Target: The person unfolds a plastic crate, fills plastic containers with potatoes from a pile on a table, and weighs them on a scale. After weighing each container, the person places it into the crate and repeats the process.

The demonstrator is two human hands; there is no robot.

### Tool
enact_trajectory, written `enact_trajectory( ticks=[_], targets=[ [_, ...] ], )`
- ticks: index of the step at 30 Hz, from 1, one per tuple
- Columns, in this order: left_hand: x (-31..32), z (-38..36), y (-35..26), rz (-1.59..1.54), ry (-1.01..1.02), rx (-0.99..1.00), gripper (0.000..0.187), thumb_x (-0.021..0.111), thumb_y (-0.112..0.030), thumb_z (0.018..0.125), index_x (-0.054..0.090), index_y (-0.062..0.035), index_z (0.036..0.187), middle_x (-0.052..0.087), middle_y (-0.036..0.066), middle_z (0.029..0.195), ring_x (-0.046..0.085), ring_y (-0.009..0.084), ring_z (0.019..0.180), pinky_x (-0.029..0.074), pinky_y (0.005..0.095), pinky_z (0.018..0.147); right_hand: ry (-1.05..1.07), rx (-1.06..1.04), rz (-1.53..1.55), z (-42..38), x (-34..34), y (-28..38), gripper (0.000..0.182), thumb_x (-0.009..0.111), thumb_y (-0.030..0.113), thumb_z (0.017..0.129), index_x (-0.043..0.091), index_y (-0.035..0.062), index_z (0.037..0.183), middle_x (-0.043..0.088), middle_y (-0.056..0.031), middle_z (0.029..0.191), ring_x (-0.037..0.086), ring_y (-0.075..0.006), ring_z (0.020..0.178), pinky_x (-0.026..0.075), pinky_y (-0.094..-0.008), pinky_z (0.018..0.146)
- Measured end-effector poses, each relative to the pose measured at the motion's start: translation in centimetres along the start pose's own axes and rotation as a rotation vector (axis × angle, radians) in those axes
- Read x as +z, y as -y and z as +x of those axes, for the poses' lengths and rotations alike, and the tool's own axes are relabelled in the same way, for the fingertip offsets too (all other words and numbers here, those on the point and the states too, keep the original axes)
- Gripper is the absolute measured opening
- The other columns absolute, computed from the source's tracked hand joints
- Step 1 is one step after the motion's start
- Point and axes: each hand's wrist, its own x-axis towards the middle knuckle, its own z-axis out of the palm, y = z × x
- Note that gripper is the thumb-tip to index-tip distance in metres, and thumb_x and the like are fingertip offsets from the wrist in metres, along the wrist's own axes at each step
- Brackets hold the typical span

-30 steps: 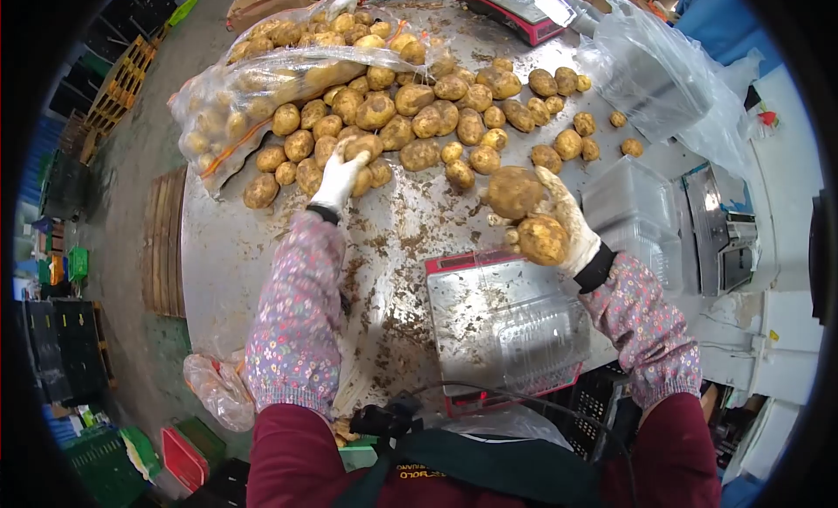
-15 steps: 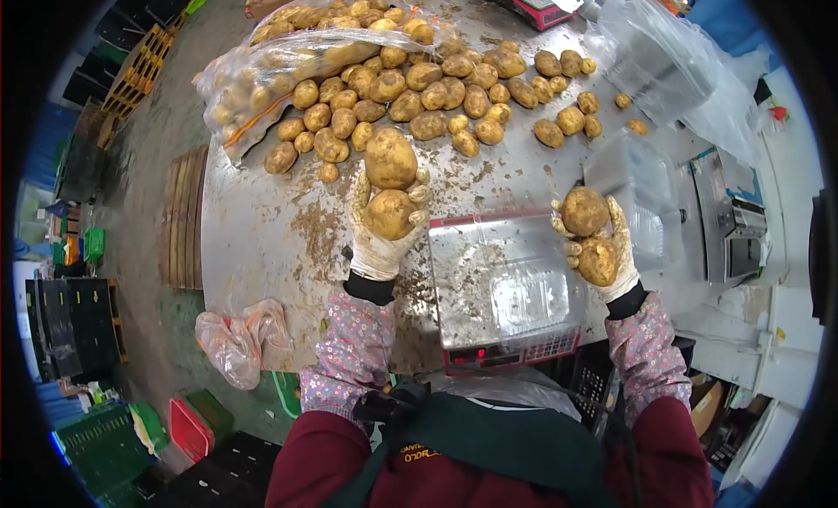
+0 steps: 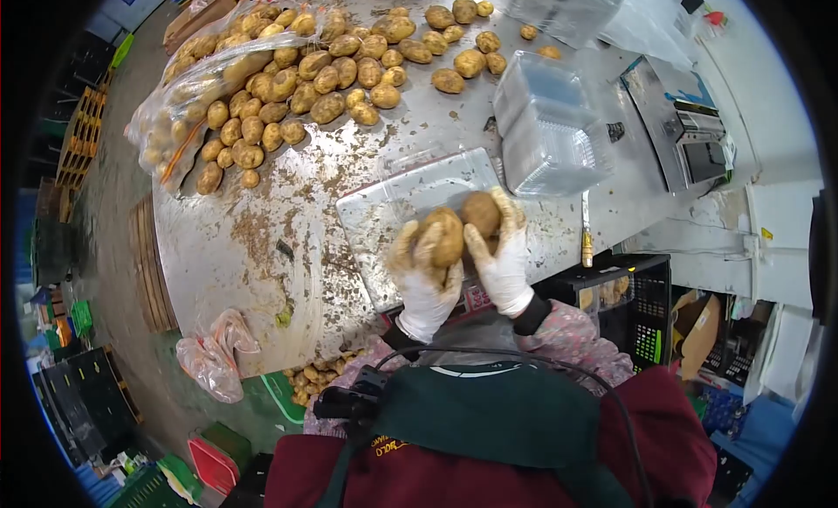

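Note:
Both my hands wear dirty white gloves and are close together over the scale (image 3: 367,216). My left hand (image 3: 426,290) is closed around a large brown potato (image 3: 443,237). My right hand (image 3: 506,265) grips another potato (image 3: 481,214) just to its right. A darker bit of potato shows beneath that one, partly covered by my fingers. The scale's metal plate is dirt-specked, and part of its red display front (image 3: 477,298) shows between my wrists. Whether the potatoes touch the clear plastic tray on the scale cannot be made out.
Many loose potatoes (image 3: 327,106) spill from a clear plastic bag (image 3: 166,115) at the back left. Stacked clear trays (image 3: 559,150) stand right of the scale, near a knife (image 3: 587,233). A crumpled bag (image 3: 214,360) hangs at the table's front left edge.
My hands have come together from far apart and now meet over the scale, still with potatoes in them. The view has turned, so the table and potato heap appear shifted left.

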Motion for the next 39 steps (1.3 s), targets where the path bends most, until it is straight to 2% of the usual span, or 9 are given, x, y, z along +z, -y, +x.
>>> enact_trajectory(
  ticks=[3, 4, 6, 8, 13, 20, 24, 34, 39],
  targets=[
    [-0.6, 1.1, -0.8, 0.148, 0.216, -0.017, 0.067, 0.072, -0.025, 0.076, 0.048, -0.0124, 0.137, 0.037, 0.016, 0.147, 0.031, 0.0407, 0.139, 0.024, 0.0506, 0.115, -0.025, -0.046, -0.208, -0.6, -0.6, -0.3, 0.062, 0.069, 0.03, 0.087, 0.046, 0.0048, 0.139, 0.048, -0.0238, 0.132, 0.044, -0.0398, 0.124, 0.031, -0.0501, 0.108],
    [-0.6, 1.4, -0.1, 0.081, 0.239, -0.044, 0.066, 0.069, -0.034, 0.078, 0.049, -0.0108, 0.137, 0.038, 0.019, 0.145, 0.024, 0.0406, 0.143, 0.003, 0.0608, 0.116, -0.006, -0.035, -0.147, -0.4, -0.9, -1.1, 0.058, 0.067, 0.031, 0.089, 0.048, 0.0048, 0.137, 0.047, -0.0241, 0.133, 0.042, -0.04, 0.126, 0.028, -0.0511, 0.109],
    [-1.8, 1.9, 1.6, 0.112, 0.161, -0.084, 0.059, 0.065, -0.029, 0.087, 0.047, -0.0072, 0.139, 0.04, 0.018, 0.146, 0.027, 0.0359, 0.143, 0.011, 0.0556, 0.117, -0.015, 0.02, -0.056, 0.0, -1.9, -2.0, 0.044, 0.062, 0.028, 0.094, 0.055, 0.0047, 0.131, 0.05, -0.0213, 0.134, 0.042, -0.0379, 0.129, 0.029, -0.0488, 0.109],
    [-2.1, 1.6, 4.4, -0.497, -0.175, -0.333, 0.051, 0.06, -0.022, 0.095, 0.046, -0.0052, 0.14, 0.041, 0.017, 0.147, 0.033, 0.0302, 0.141, 0.02, 0.0481, 0.117, -0.06, 0.025, 0.125, 0.9, -3.9, -2.9, 0.037, 0.06, 0.024, 0.095, 0.059, 0.0048, 0.127, 0.055, -0.0174, 0.13, 0.046, -0.0336, 0.127, 0.032, -0.0441, 0.109],
    [-8.2, 1.1, 8.2, -0.333, -0.467, -0.48, 0.04, 0.055, -0.011, 0.099, 0.049, -0.001, 0.138, 0.051, 0.009, 0.141, 0.047, 0.0199, 0.128, 0.034, 0.0358, 0.111, -0.089, -0.002, 0.137, 1.4, -7.3, -5.8, 0.029, 0.063, 0.007, 0.091, 0.063, 0.0028, 0.119, 0.063, -0.0124, 0.122, 0.055, -0.028, 0.119, 0.039, -0.0374, 0.105],
    [-7.7, -0.8, 5.7, -0.448, -0.246, -0.4, 0.027, 0.059, -0.004, 0.094, 0.059, -0.0024, 0.121, 0.061, 0.011, 0.125, 0.056, 0.0203, 0.118, 0.042, 0.0349, 0.105, 0.045, -0.065, 0.12, 1.0, -6.3, -5.2, 0.037, 0.066, 0.004, 0.086, 0.063, 0.0056, 0.123, 0.063, -0.0122, 0.125, 0.056, -0.0285, 0.119, 0.04, -0.0384, 0.105],
    [-6.2, 1.1, 1.8, 0.017, 0.204, 0.052, 0.025, 0.067, -0.001, 0.085, 0.069, -0.0071, 0.109, 0.063, 0.01, 0.12, 0.06, 0.0264, 0.11, 0.043, 0.0394, 0.102, 0.29, -0.272, -0.08, 1.8, -5.3, -3.4, 0.045, 0.068, 0.008, 0.083, 0.06, 0.006, 0.127, 0.06, -0.0155, 0.13, 0.054, -0.0334, 0.122, 0.038, -0.0424, 0.107],
    [0.0, 5.4, 1.1, 0.838, 0.508, 0.043, 0.015, 0.062, -0.023, 0.087, 0.066, -0.0107, 0.094, 0.066, 0.011, 0.091, 0.061, 0.0286, 0.091, 0.04, 0.0474, 0.096, 0.548, -0.387, -0.742, 4.9, -3.4, -0.5, 0.033, 0.067, 0.032, 0.085, 0.066, 0.0044, 0.103, 0.061, -0.0159, 0.092, 0.063, -0.034, 0.085, 0.048, -0.0467, 0.082],
    [-1.4, 2.3, 5.5, 0.178, -0.069, -0.194, 0.035, 0.059, -0.027, 0.097, 0.058, -0.0044, 0.124, 0.065, 0.014, 0.109, 0.061, 0.026, 0.096, 0.047, 0.041, 0.089, 0.371, -0.236, -0.244, 2.7, -4.1, -3.8, 0.03, 0.064, 0.021, 0.088, 0.066, 0.0054, 0.114, 0.066, -0.0156, 0.111, 0.063, -0.0354, 0.104, 0.051, -0.0394, 0.09]
  ],
)
